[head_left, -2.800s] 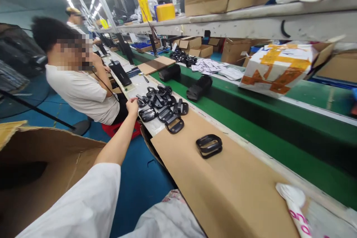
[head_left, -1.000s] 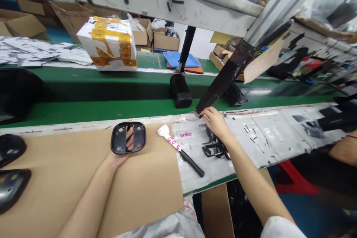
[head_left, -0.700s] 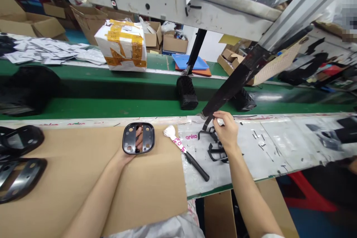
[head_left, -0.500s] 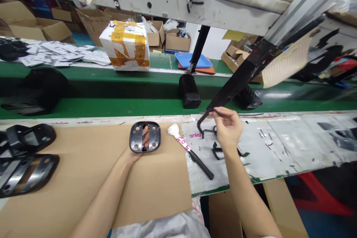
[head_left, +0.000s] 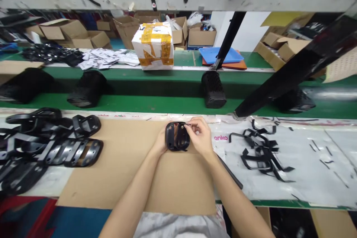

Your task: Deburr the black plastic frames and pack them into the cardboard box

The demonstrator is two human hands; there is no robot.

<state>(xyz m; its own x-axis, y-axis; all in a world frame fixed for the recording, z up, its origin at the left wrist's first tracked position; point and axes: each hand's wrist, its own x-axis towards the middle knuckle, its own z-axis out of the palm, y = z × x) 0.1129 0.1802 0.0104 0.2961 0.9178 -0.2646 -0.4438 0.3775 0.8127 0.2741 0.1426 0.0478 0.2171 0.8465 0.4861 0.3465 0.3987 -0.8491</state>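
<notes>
Held the black frame (head_left: 170,138) above the cardboard sheet (head_left: 122,178), near its far edge, with the left hand (head_left: 160,142) closed in a grip around the frame's left side. Pinched a thin black strip (head_left: 184,150) against the frame's right side with the right hand (head_left: 200,135), grip closed between thumb and fingers. Had both forearms stretched over the cardboard sheet, the right one partly covering a black handle (head_left: 231,174) just beside the sheet's right edge. Had a heap of black frames (head_left: 79,152) at the left of the cardboard sheet, partly overlapping its edge, and a tangle of loose black strips (head_left: 263,160) on the plastic-covered surface (head_left: 298,193) to its right. Saw, beyond the cardboard sheet, a green conveyor (head_left: 156,103) with a black cylinder (head_left: 214,90) on it, and farther beyond, white papers (head_left: 103,58), a taped white box (head_left: 156,46) and a blue tray (head_left: 221,55).
</notes>
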